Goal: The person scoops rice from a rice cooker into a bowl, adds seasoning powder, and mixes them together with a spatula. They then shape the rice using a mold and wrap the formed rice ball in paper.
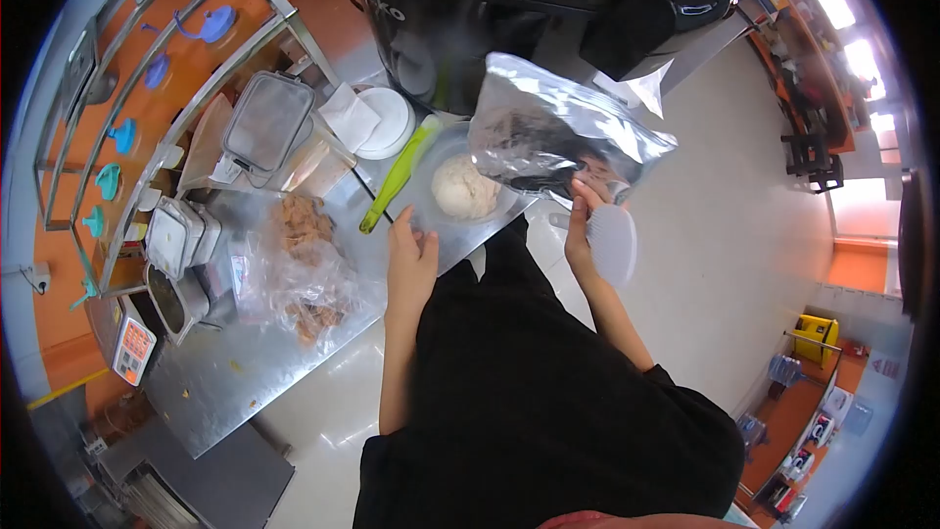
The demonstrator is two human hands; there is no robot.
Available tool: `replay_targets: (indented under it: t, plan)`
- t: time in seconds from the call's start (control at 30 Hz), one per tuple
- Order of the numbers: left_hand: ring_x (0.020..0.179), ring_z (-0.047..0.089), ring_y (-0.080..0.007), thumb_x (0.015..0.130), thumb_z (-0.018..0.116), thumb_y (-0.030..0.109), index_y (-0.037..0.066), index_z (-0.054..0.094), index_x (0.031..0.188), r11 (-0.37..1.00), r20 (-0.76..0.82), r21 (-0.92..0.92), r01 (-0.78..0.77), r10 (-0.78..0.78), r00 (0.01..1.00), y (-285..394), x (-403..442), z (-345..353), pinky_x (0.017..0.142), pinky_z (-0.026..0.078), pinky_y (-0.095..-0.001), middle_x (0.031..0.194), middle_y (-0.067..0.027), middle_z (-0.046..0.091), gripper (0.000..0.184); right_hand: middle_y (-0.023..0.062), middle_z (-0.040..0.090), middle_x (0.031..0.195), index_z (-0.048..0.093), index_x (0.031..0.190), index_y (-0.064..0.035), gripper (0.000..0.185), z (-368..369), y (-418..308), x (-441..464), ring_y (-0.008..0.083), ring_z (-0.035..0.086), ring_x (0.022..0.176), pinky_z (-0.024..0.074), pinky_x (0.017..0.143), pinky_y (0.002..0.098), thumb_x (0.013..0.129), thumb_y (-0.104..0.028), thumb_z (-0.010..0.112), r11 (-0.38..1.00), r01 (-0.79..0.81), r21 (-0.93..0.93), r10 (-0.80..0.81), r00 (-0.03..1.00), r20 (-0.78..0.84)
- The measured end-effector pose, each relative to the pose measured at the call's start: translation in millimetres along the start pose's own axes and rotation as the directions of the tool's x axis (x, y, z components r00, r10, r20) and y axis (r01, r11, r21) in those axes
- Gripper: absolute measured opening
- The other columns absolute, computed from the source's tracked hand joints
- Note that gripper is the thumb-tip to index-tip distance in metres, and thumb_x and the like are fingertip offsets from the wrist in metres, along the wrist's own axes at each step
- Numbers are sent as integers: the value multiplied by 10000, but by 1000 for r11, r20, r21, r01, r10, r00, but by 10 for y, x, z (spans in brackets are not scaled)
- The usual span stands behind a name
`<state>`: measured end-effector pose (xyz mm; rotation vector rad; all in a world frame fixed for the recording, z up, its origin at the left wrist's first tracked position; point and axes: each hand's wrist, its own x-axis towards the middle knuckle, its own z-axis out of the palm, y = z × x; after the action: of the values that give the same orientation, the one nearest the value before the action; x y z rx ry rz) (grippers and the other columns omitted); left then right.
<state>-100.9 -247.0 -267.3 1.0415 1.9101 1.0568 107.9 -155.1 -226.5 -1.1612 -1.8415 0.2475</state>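
My right hand (586, 217) is closed on the lower edge of a shiny silver bag (558, 132). A translucent white oval tool (613, 243) is also at this hand, beside its fingers. My left hand (413, 253) is at the table edge with its fingers apart and nothing visible in them. Just beyond its fingertips lies a bright green long-handled utensil (399, 176). A ball of pale dough (464, 187) rests in a clear bowl (427, 198) between my hands, with the silver bag partly over the bowl.
Brown crumbly food in clear plastic (305, 269) lies on the metal table (230, 387). Lidded containers (269, 122), a white round lid (387, 127) and a scale (133, 349) stand near the rack. A large black machine (470, 20) is beyond the bowl.
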Motion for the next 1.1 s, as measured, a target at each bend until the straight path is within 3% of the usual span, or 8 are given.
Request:
replay_targets:
  t: [0.33, 0.43, 0.6, 0.7, 0.77, 0.83, 0.97, 1.1]
  plan:
    - [948, 503, -280, 820, 481, 138, 10, 301, 1249, 999, 64, 13, 37, -38, 997, 40, 1, -57, 821, 410, -341, 1181, -197, 375, 483, 130, 566, 1014, 547, 992, -21, 174, 8, -45, -62, 266, 496, 1034, 232, 951, 365, 833, -27, 478, 998, 42, -41, -41, 999, 36]
    - [949, 503, -287, 821, 479, 142, 5, 297, 1251, 999, 77, 26, 24, -26, 997, 39, 8, -69, 824, 408, -344, 1181, -201, 378, 487, 166, 578, 993, 569, 950, 19, 176, 75, -65, -35, 269, 540, 963, 251, 885, 362, 804, 39, 473, 993, 115, -20, -116, 983, -145]
    - [979, 498, -298, 823, 478, 148, 0, 300, 1249, 998, 113, 56, 24, -30, 993, -10, 30, -15, 839, 406, -344, 1184, -206, 385, 484, 176, 551, 1042, 523, 1037, 35, 368, 71, -30, -23, 277, 503, 1035, 258, 900, 338, 674, 90, 543, 988, 152, -19, -153, 987, -42]
    - [993, 495, -302, 824, 479, 148, -3, 304, 1245, 997, 130, 64, 40, -48, 990, 21, 17, -15, 847, 406, -343, 1192, -208, 382, 480, 153, 567, 1024, 554, 973, 32, 181, 71, -86, 37, 264, 497, 1033, 208, 950, 365, 863, -65, 450, 995, 51, 87, -51, 999, -3]
    - [995, 495, -302, 824, 478, 147, -4, 306, 1243, 997, 134, 64, 32, -40, 990, 12, 24, -22, 848, 407, -342, 1194, -207, 381, 478, 161, 521, 1084, 516, 1037, 26, 246, 101, -50, 17, 260, 472, 1065, 219, 956, 355, 795, -10, 489, 961, -90, 262, 76, 995, 62]
    - [992, 496, -302, 824, 478, 145, -4, 307, 1241, 998, 135, 61, 16, -24, 991, -31, 12, -25, 845, 409, -342, 1192, -204, 384, 475, 176, 450, 1161, 454, 1155, 1, 508, 82, 16, 36, 269, 427, 1120, 249, 964, 347, 666, 58, 583, 990, 65, 128, -88, 979, 187]
    - [997, 495, -300, 819, 477, 130, -9, 308, 1238, 995, 133, 91, 32, -44, 990, 5, 0, -61, 856, 405, -336, 1194, -201, 387, 472, 163, 445, 1178, 512, 1106, -20, 480, 195, -1, 59, 297, 434, 1091, 264, 970, 355, 645, 36, 633, 918, 2, 397, -52, 992, 116]
    - [1038, 479, -289, 804, 487, 90, -8, 307, 1242, 996, 104, 84, -5, -4, 995, -16, 37, -140, 873, 396, -330, 1222, -197, 373, 483, 136, 446, 1177, 522, 1113, -33, 486, 117, 0, 100, 277, 367, 1126, 269, 964, 352, 650, -20, 669, 974, 78, 215, -124, 970, 211]
